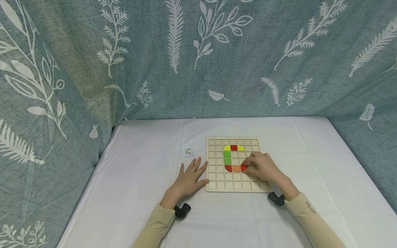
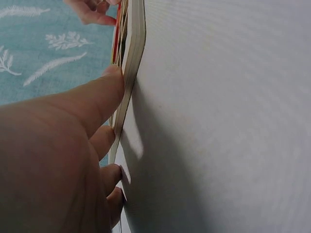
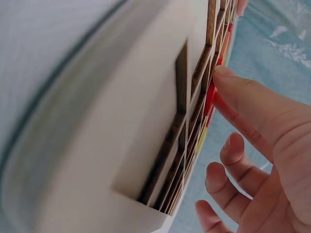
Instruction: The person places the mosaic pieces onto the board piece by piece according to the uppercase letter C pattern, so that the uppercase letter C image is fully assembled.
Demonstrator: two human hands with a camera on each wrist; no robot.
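A square wooden grid board (image 1: 229,191) lies on the white tablecloth. In it, coloured tiles form an open ring: yellow rounded corner tiles (image 1: 240,148) beside a red square (image 1: 233,147), green squares (image 1: 227,157) down the left side, then a red rounded corner (image 1: 228,168) and an orange square (image 1: 236,168). My right hand (image 1: 262,167) pinches a red tile (image 1: 244,168) between thumb and index finger, just right of the orange one. The other fingers curve loosely, as the right wrist view shows. My left hand (image 1: 188,181) lies spread, its thumb touching the board's left edge.
A small printed card (image 1: 187,151) showing a coloured grid pattern lies left of the board, beyond the left hand's fingertips. Black wrist devices (image 1: 182,210) sit at both wrists. A blue-green leaf-patterned curtain (image 1: 186,86) hangs behind and beside the table.
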